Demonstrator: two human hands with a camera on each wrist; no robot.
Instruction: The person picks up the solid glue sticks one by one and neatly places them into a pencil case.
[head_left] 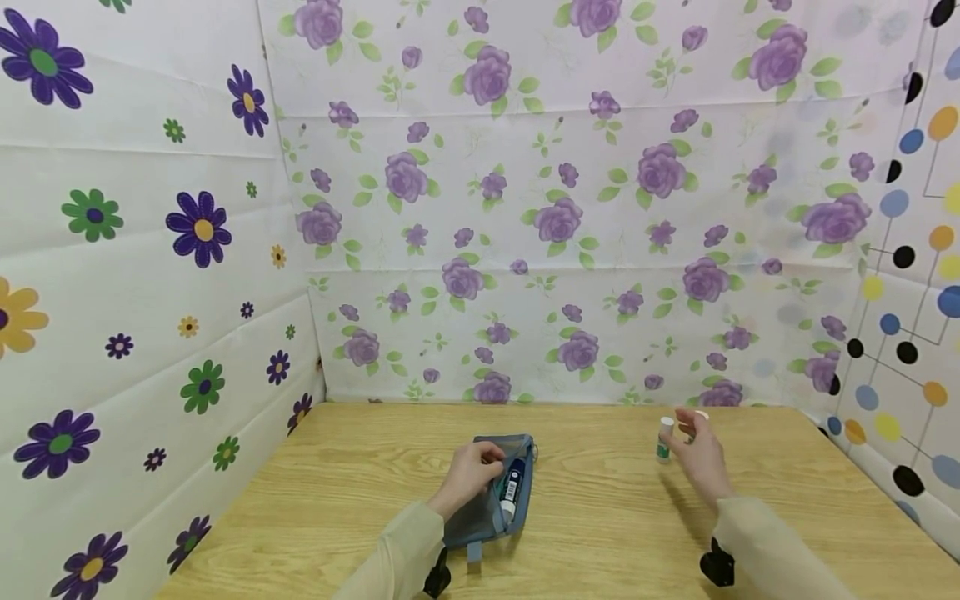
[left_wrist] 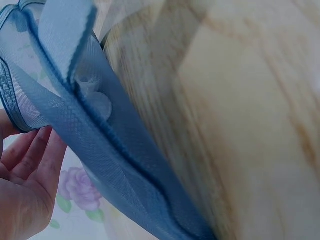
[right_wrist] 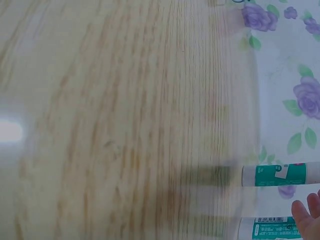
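A blue mesh zip pouch (head_left: 468,521) lies on the table with its top parted. My left hand (head_left: 472,475) grips its rim; in the left wrist view the fingers (left_wrist: 32,155) lie against the edge of the mesh. Inside the pouch shows a dark blue tube with a white end (head_left: 512,487). To the right, two green-and-white glue sticks stand upright: one glue stick (head_left: 664,439) by my right hand (head_left: 703,458), the other partly behind that hand. In the right wrist view, the fingertips (right_wrist: 302,215) overlap the nearer glue stick (right_wrist: 270,228), beside the other glue stick (right_wrist: 280,175).
The wooden table (head_left: 600,500) runs back to a flower-print cloth wall (head_left: 525,333). Patterned cloths also close off the left and right sides. A fabric tab (head_left: 474,557) sticks out from the pouch's near end.
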